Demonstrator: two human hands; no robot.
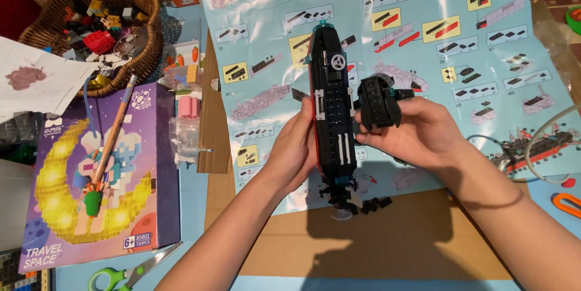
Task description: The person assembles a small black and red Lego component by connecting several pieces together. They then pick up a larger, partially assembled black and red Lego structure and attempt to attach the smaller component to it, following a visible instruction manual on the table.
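Observation:
My left hand [295, 149] grips the left side of a long black brick-built ship hull [331, 103] with white details and a red lower edge, held upright over the table. A smaller black brick block [379, 102] with a teal stub sits in my right hand [417, 134], pressed against the hull's right side. Both hover above a large pale blue instruction sheet [423, 37] printed with building steps. A few loose black pieces [372, 203] lie under the hull on the sheet's lower edge.
A wicker basket [145, 37] with several mixed bricks stands at the upper left. A purple toy box [54, 206] has a pencil [112, 140] lying on it. Green-handled scissors [127, 274] sit at the bottom left. Brown cardboard [375, 242] lies beneath the sheet.

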